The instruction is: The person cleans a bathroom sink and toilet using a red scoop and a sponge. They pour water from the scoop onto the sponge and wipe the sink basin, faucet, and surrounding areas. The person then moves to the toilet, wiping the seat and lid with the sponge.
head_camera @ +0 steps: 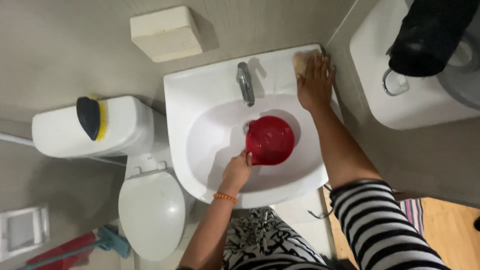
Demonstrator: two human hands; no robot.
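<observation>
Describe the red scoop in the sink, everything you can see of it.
The red scoop is a round, glossy, plastic-looking dipper, seen from above with its open mouth up. It sits inside the white sink basin, just below the chrome tap. The left hand grips it at its lower left edge; whether it holds water is unclear.

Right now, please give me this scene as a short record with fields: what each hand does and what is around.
Place: bathroom, seen from above
Left hand: grips the rim of a red bowl inside the white sink
Right hand: pressed flat on a pale sponge at the sink's back corner
Tap: metal, above the bowl; no running water can be made out
Beside the sink: white toilet, lid down; black and yellow brush on the cistern
</observation>
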